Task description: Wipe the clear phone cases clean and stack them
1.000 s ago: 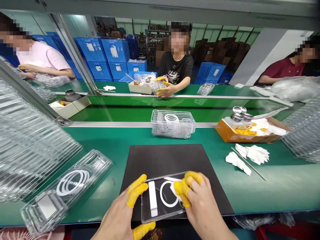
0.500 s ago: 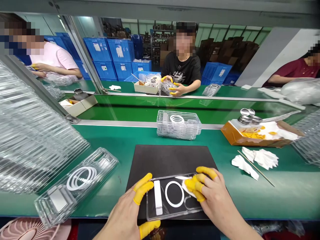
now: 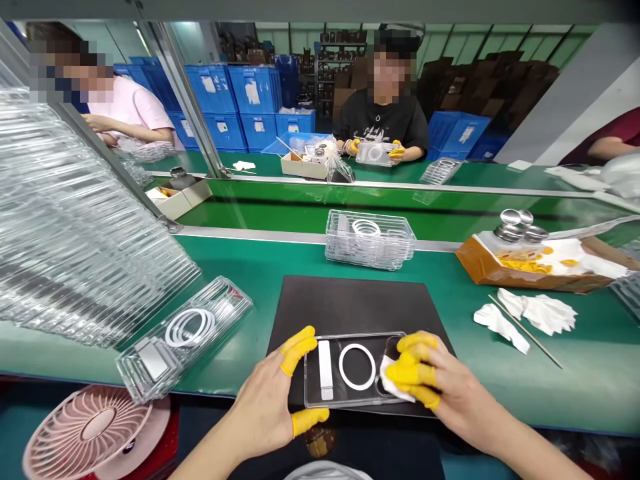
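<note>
White crate labels (image 3: pixel 253 93) look illegible beyond the clear case (image 3: pixel 357 368).

The green bench (image 3: pixel 265 263) carried a black mat (image 3: pixel 350 303), stacks of clear cases (image 3: pixel 370 248), an orange-brown box (image 3: pixel 487 267), white tissues (image 3: pixel 550 315) and a stick (image 3: pixel 530 336).

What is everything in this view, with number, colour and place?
Table: 1, green, across the picture
Mat: 1, black, table's near side
Phone case: 1, clear and white, mat's near edge
Wipe: 1, white, case's right end
Case stacks: several, clear, left, middle and right
Open boxes: 3, orange and white, right and left
Sticks: several, tan, right and far side
Tissues: several, white, mostly right
Fan: 1, pink, lower left
Bins: several, blue, background
Co-workers: 3, pink, black, dark red tops, far side
Left hand: 1, yellow-tipped, case's left end
Right hand: 1, yellow-tipped, holding the wipe
</note>
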The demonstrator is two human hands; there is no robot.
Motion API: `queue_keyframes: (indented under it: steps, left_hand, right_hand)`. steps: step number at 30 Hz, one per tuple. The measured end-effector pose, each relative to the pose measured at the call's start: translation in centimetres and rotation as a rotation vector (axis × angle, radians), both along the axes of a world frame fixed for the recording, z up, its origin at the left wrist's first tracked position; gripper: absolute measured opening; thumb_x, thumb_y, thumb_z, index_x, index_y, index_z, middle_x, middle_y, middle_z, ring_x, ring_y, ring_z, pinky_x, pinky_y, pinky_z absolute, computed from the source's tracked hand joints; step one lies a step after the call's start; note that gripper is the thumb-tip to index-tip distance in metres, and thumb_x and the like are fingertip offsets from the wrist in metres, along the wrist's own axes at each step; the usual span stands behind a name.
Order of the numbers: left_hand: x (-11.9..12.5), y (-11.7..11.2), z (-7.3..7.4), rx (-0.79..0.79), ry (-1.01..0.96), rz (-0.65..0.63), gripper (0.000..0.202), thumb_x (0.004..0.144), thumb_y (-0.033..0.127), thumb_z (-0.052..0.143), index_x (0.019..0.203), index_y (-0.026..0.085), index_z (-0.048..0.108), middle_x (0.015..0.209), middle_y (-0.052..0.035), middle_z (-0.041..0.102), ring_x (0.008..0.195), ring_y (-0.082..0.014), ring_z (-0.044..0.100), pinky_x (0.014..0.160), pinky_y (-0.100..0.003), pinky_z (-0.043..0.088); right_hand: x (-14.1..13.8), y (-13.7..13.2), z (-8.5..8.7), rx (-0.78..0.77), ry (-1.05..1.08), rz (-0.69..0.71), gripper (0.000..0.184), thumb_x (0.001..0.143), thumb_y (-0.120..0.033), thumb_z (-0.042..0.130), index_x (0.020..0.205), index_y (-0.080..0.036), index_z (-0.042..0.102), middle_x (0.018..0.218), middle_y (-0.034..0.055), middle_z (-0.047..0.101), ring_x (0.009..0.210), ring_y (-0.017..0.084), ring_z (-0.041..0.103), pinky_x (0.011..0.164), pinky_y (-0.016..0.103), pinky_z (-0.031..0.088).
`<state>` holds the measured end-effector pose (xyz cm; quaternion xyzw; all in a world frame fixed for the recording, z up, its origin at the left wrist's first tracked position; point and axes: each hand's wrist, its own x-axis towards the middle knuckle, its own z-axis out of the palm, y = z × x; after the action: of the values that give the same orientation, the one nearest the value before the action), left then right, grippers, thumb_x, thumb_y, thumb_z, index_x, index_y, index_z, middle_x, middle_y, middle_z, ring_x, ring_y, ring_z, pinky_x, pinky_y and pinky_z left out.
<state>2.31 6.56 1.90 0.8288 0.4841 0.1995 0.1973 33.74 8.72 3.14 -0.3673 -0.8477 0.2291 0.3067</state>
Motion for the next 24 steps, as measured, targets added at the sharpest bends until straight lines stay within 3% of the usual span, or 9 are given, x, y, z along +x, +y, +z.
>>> queue_keyframes:
  steps: [3, 5, 9, 12, 14, 16, 18, 21, 24]
  left_hand:
    - [0.1, -0.1, -0.2, 0.024, 0.025, 0.003, 0.083, 0.074, 0.028, 0.074, 0.143, 0.023, 0.028, 0.149, -0.0161, 0.043, 0.133, -0.0332, 0.047, 0.105, -0.048, 0.047]
    - [0.2, -0.2, -0.4, 0.053, 0.035, -0.009, 0.082, 0.076, 0.030, 0.072, 0.144, 0.023, 0.027, 0.150, -0.0166, 0.041, 0.134, -0.0338, 0.045, 0.106, -0.049, 0.046]
    - [0.1, -0.2, -0.2, 0.121, 0.075, -0.046, 0.079, 0.081, 0.040, 0.070, 0.145, 0.020, 0.028, 0.150, -0.0191, 0.040, 0.137, -0.0360, 0.039, 0.107, -0.053, 0.043]
    - [-0.1, 0.7, 0.8, 0.160, 0.140, -0.111, 0.079, 0.081, 0.056, 0.067, 0.143, 0.020, 0.036, 0.143, -0.0181, 0.050, 0.134, -0.0360, 0.044, 0.106, -0.051, 0.044]
    - [-0.2, 1.9, 1.9, 0.138, 0.207, -0.117, 0.062, 0.085, 0.060, 0.059, 0.131, 0.020, 0.052, 0.127, -0.0155, 0.065, 0.117, -0.0344, 0.062, 0.094, -0.046, 0.054]
    - [-0.1, 3.5, 2.9, 0.116, 0.244, -0.034, 0.044, 0.094, 0.056, 0.044, 0.107, 0.020, 0.066, 0.097, -0.0109, 0.076, 0.088, -0.0313, 0.074, 0.076, -0.042, 0.061]
    - [0.2, 5.2, 3.5, 0.137, 0.227, 0.077, 0.048, 0.100, 0.049, 0.030, 0.099, 0.020, 0.068, 0.086, -0.0090, 0.076, 0.077, -0.0286, 0.075, 0.069, -0.041, 0.061]
    - [0.7, 7.1, 3.0, 0.191, 0.160, 0.137, 0.049, 0.099, 0.051, 0.038, 0.132, 0.017, 0.050, 0.123, -0.0141, 0.066, 0.112, -0.0309, 0.065, 0.090, -0.045, 0.055]
    - [1.0, 7.8, 1.2, 0.132, 0.133, 0.106, 0.082, 0.086, 0.058, 0.059, 0.149, 0.017, 0.024, 0.150, -0.0186, 0.040, 0.139, -0.0363, 0.036, 0.105, -0.053, 0.042]
  right_hand:
    - [0.9, -0.3, -1.8, -0.263, 0.485, -0.323, 0.010, 0.082, -0.032, 0.071, 0.091, -0.029, 0.074, 0.092, 0.0047, 0.069, 0.089, 0.021, 0.065, 0.077, 0.034, 0.056]
    - [1.2, -0.1, -2.6, -0.404, 0.785, -0.479, 0.019, 0.072, -0.041, 0.079, 0.085, -0.028, 0.075, 0.085, 0.0049, 0.070, 0.078, 0.022, 0.067, 0.070, 0.034, 0.058]
    - [1.7, 0.7, -2.9, -0.510, 1.062, -0.566, 0.030, 0.062, -0.047, 0.084, 0.084, -0.029, 0.075, 0.079, 0.0043, 0.071, 0.071, 0.021, 0.067, 0.068, 0.038, 0.059]
    - [1.6, 1.0, -2.6, -0.465, 1.057, -0.565, 0.034, 0.062, -0.053, 0.081, 0.083, -0.027, 0.073, 0.082, 0.0048, 0.071, 0.074, 0.022, 0.067, 0.069, 0.039, 0.058]
    - [1.5, 1.0, -2.5, -0.422, 1.008, -0.581, 0.036, 0.064, -0.056, 0.078, 0.082, -0.026, 0.072, 0.081, 0.0047, 0.070, 0.073, 0.022, 0.067, 0.069, 0.039, 0.058]
    - [1.9, 1.5, -2.2, -0.373, 0.933, -0.617, 0.037, 0.065, -0.058, 0.076, 0.080, -0.024, 0.071, 0.080, 0.0053, 0.070, 0.072, 0.022, 0.066, 0.069, 0.039, 0.056]
    - [3.4, 2.6, -1.3, -0.301, 0.837, -0.696, 0.038, 0.066, -0.057, 0.073, 0.079, -0.021, 0.069, 0.081, 0.0067, 0.069, 0.073, 0.023, 0.065, 0.070, 0.041, 0.055]
    - [8.0, 6.0, 1.4, -0.118, 0.662, -0.936, 0.035, 0.065, -0.049, 0.070, 0.082, -0.019, 0.068, 0.082, 0.0075, 0.068, 0.080, 0.027, 0.063, 0.077, 0.045, 0.050]
    - [13.2, 10.6, 4.8, 0.074, 0.423, -1.184, 0.030, 0.065, -0.034, 0.067, 0.088, -0.016, 0.068, 0.085, 0.0093, 0.066, 0.092, 0.032, 0.059, 0.090, 0.051, 0.040]
